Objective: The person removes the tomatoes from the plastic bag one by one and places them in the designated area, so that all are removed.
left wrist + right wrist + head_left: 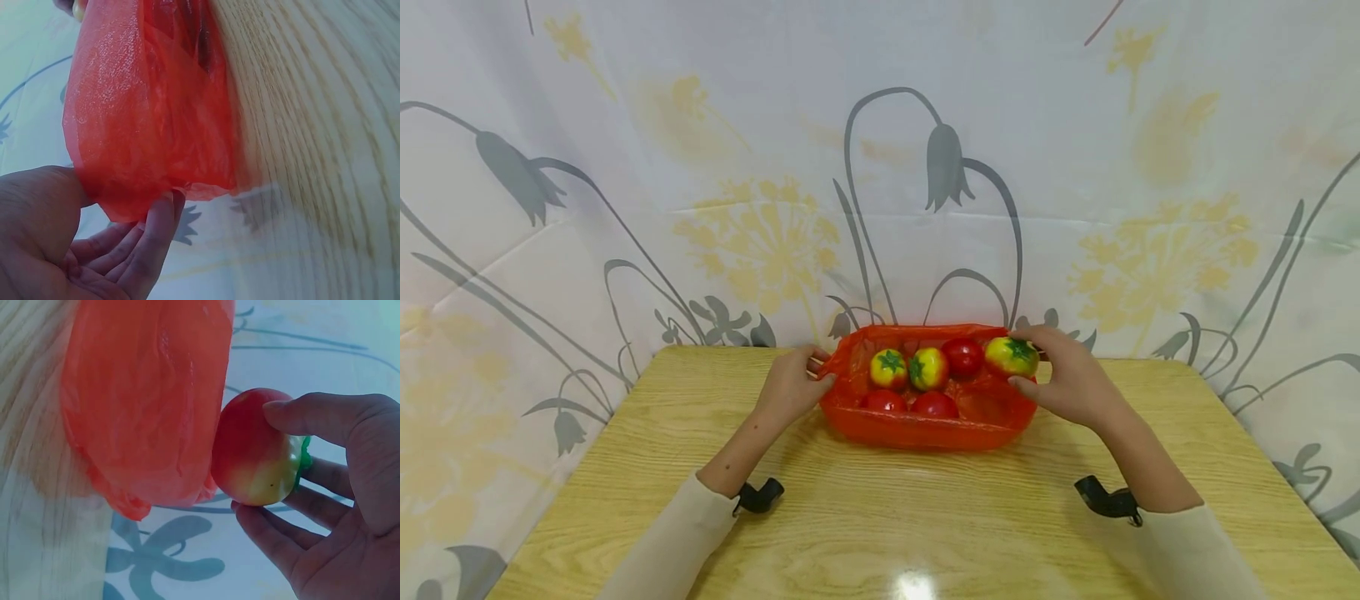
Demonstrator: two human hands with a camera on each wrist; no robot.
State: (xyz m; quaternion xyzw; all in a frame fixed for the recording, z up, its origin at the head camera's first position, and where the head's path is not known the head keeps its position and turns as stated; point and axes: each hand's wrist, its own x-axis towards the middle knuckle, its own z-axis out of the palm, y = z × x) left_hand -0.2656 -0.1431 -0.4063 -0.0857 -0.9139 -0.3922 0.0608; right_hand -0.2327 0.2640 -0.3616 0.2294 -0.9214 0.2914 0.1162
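Your right hand [1070, 379] holds a tomato-like fruit [250, 447], red shading to yellow with a green calyx, between your thumb and fingers. It is at the right end of the red plastic bag [925, 436]; whether it touches the rim is hard to tell from these angles. Your left hand [790, 385] pinches the film at the bag's left end.

Between your hands the bag lies open on the wooden table [865, 517]. Inside are a left yellow-and-red fruit [881, 372], a second yellow-and-red fruit [934, 369] next to it, a back red fruit [961, 358] beside that, and two front red fruits [935, 406] partly hidden by the front wall. By this count, five are in the bag; only the sixth remains to be released, neither resting among them nor set on the table. Behind hangs a flowered cloth [760, 125].
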